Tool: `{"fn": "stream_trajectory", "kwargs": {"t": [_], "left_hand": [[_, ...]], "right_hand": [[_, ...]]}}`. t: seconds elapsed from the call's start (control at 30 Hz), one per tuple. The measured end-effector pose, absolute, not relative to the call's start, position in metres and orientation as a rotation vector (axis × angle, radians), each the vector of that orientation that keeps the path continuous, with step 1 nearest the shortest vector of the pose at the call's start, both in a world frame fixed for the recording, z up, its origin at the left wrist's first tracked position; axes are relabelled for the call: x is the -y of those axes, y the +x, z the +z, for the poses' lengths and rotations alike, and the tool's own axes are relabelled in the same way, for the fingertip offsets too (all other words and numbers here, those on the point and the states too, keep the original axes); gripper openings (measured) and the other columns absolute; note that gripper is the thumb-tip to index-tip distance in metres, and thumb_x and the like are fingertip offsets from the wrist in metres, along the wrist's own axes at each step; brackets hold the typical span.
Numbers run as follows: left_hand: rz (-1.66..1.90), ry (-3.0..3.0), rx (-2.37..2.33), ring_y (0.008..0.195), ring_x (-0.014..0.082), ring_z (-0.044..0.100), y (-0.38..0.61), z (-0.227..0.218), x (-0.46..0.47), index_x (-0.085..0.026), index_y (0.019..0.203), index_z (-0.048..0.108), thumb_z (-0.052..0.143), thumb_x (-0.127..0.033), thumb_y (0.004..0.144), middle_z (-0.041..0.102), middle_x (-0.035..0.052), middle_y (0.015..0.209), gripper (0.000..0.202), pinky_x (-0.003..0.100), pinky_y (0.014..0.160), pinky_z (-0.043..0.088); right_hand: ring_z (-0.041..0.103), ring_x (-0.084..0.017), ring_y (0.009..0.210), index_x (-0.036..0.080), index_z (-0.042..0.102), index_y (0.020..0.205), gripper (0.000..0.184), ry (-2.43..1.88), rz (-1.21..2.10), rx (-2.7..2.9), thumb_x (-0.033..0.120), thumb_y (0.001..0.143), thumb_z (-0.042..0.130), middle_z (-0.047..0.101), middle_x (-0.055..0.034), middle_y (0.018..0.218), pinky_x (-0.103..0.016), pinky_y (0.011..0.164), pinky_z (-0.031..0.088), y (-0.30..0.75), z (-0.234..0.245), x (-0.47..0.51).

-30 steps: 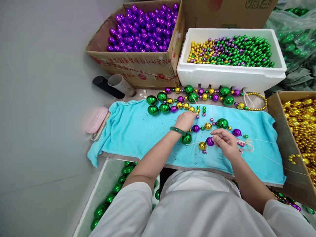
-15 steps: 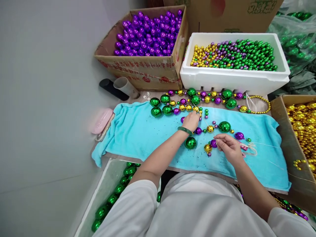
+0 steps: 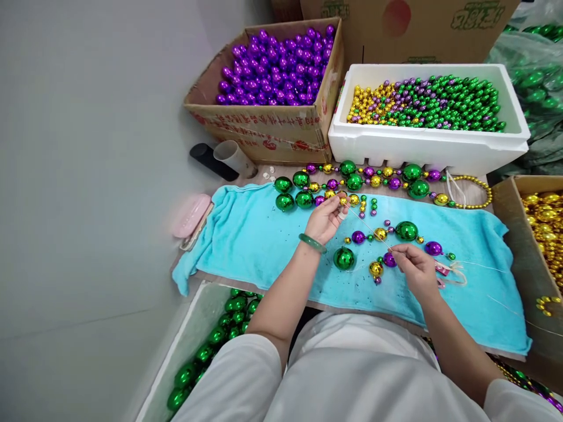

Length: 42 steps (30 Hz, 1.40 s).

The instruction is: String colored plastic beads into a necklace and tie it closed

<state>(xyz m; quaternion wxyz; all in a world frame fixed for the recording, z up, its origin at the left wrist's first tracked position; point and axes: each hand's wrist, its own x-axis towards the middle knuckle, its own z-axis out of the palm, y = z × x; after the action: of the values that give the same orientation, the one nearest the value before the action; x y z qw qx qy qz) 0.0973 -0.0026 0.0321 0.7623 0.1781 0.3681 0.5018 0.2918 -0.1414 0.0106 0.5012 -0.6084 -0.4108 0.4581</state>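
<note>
My left hand point(image 3: 326, 220), a green bangle at its wrist, is closed with a gold bead point(image 3: 343, 201) at its fingertips. A thin pale thread point(image 3: 368, 227) runs taut from there to my right hand point(image 3: 414, 266), whose thumb and forefinger pinch it. Below the thread, a gold bead, a big green bead point(image 3: 406, 231) and a purple bead point(image 3: 433, 248) lie in a row on the turquoise towel point(image 3: 246, 234). A loose green ball point(image 3: 344, 258) sits nearer me. Close to my right fingertips is another purple bead point(image 3: 389, 259), partly covered.
Finished-looking bead strands point(image 3: 375, 181) lie along the towel's far edge. Behind stand a carton point(image 3: 264, 126) of purple beads and a white foam box point(image 3: 426, 143) of small mixed beads. A carton point(image 3: 505, 234) of gold beads is at right, a bin point(image 3: 176, 346) of green balls at lower left.
My left hand has lifted and turned, its fingertips now raised with the gold bead. My right hand keeps its pinch on the thread. The whole view has shifted slightly.
</note>
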Motion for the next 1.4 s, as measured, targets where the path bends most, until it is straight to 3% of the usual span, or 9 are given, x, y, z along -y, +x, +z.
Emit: {"fn": "stream_trajectory", "kwargs": {"t": [0.33, 0.9, 1.03, 1.2, 1.3, 1.4], "left_hand": [[1.096, 0.330, -0.791, 0.070, 0.0093, 0.065, 0.096, 0.036, 0.006, -0.009, 0.110, 0.065, 0.049, -0.008, 0.089, 0.071, 0.0092, 0.084, 0.027, 0.018, 0.068, 0.053], [1.067, 0.309, -0.750, 0.068, 0.0064, 0.063, 0.090, 0.027, 0.004, -0.012, 0.100, 0.067, 0.050, -0.012, 0.090, 0.070, 0.0076, 0.086, 0.020, 0.015, 0.065, 0.051], [1.049, 0.485, -0.810, 0.062, 0.0061, 0.061, 0.091, 0.032, 0.010, -0.010, 0.088, 0.069, 0.060, -0.020, 0.086, 0.069, 0.0064, 0.080, 0.014, 0.015, 0.058, 0.047], [0.991, 0.734, -0.942, 0.061, 0.0101, 0.060, 0.090, 0.037, 0.014, -0.011, 0.092, 0.070, 0.062, -0.042, 0.083, 0.070, 0.0104, 0.087, 0.034, 0.020, 0.054, 0.045], [1.162, 0.980, -1.275, 0.070, 0.0133, 0.061, 0.073, 0.034, -0.001, -0.018, 0.104, 0.069, 0.063, -0.039, 0.082, 0.069, 0.0077, 0.096, 0.031, 0.023, 0.063, 0.046], [1.151, 1.455, -1.703, 0.106, 0.0246, 0.057, 0.049, 0.028, -0.020, -0.020, 0.115, 0.064, 0.065, -0.027, 0.080, 0.061, 0.0108, 0.114, 0.035, 0.032, 0.092, 0.043]], "right_hand": [[0.040, -0.009, 0.050, 0.016, 0.067, 0.077, 0.017, -1.497, 1.076, 0.986, 0.033, 0.075, 0.062, 0.051, 0.0025, 0.056, -0.023, 0.047, 0.029, 0.288, 0.012, 0.141], [0.042, -0.010, 0.053, 0.016, 0.068, 0.077, 0.018, -1.504, 1.118, 0.988, 0.034, 0.074, 0.064, 0.057, -0.0003, 0.062, -0.024, 0.049, 0.030, 0.290, 0.009, 0.144], [0.043, -0.010, 0.053, 0.016, 0.068, 0.077, 0.020, -1.530, 1.132, 1.007, 0.035, 0.074, 0.064, 0.058, -0.0005, 0.062, -0.024, 0.049, 0.031, 0.292, 0.008, 0.142], [0.040, -0.009, 0.051, 0.016, 0.066, 0.079, 0.023, -1.466, 1.211, 0.975, 0.038, 0.074, 0.065, 0.050, 0.0024, 0.056, -0.023, 0.047, 0.031, 0.288, 0.003, 0.138], [0.042, -0.010, 0.051, 0.017, 0.065, 0.083, 0.024, -1.407, 1.252, 0.937, 0.039, 0.075, 0.065, 0.048, 0.0032, 0.055, -0.023, 0.047, 0.032, 0.287, -0.001, 0.137], [0.042, -0.010, 0.050, 0.017, 0.065, 0.083, 0.024, -1.408, 1.260, 0.941, 0.040, 0.076, 0.066, 0.048, 0.0030, 0.055, -0.023, 0.046, 0.033, 0.288, -0.003, 0.138]]}}
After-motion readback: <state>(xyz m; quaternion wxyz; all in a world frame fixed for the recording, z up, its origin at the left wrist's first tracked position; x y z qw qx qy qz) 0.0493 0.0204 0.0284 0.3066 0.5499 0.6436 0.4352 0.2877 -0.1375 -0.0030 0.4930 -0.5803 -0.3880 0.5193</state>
